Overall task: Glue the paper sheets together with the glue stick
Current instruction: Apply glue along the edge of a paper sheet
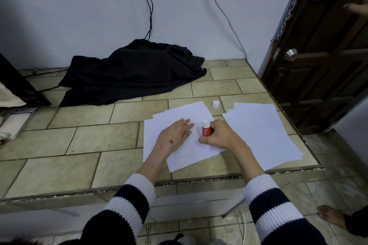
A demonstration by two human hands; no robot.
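Left hand (175,135) lies flat, fingers straight, on the paper sheets (179,157); at its 3 o'clock, right hand (217,135) grips the uncapped glue stick (205,128); cap (215,104) at 12 o'clock

Uncapped red glue stick (206,129) upright on white sheets (179,125).

Left hand (175,135) flat, fingers straight, palm down, right hand (216,135) curled in a closed grip
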